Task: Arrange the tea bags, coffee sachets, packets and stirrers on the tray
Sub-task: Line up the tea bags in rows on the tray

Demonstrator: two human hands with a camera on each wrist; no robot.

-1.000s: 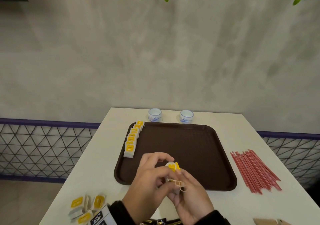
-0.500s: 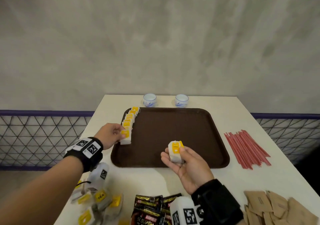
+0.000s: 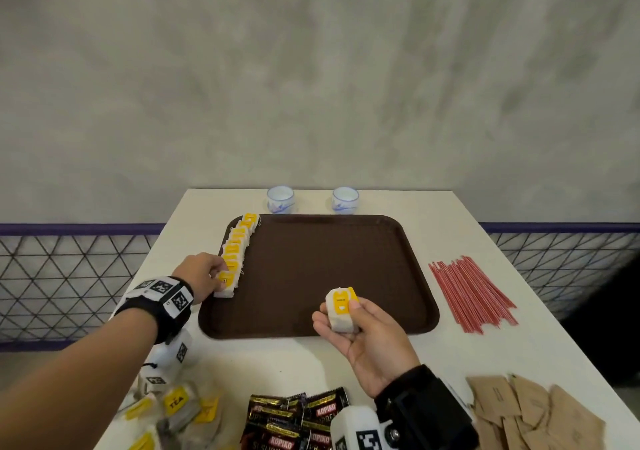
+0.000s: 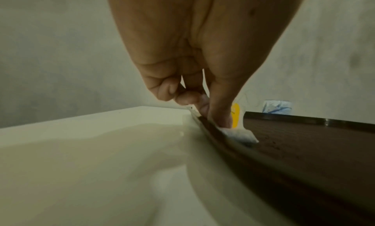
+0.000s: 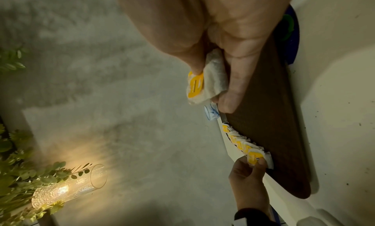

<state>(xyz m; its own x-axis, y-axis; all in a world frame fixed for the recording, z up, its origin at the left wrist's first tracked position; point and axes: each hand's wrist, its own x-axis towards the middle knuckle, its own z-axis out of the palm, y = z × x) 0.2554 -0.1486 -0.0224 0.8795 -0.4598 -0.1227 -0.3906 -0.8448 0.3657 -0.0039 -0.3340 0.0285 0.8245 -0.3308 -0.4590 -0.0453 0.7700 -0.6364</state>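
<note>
Pinching the nearest tea bag [image 3: 224, 281] of the row [image 3: 239, 242] on the tray [image 3: 329, 269] keeps it upright, left hand [image 3: 202, 274] | right hand [image 3: 363, 328] cradles spare bags [image 3: 341, 309] ready | stirrers [image 3: 471, 294], packets [image 3: 533, 411] wait on surface [image 3: 450, 352].

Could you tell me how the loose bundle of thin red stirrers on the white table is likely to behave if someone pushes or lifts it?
The thin red stirrers look slender and probably very light. They lie loose and slightly fanned on the smooth white table, so a push would likely scatter or roll them. Nothing visibly binds them, so some may slip out when lifted unless pinched firmly.
</note>
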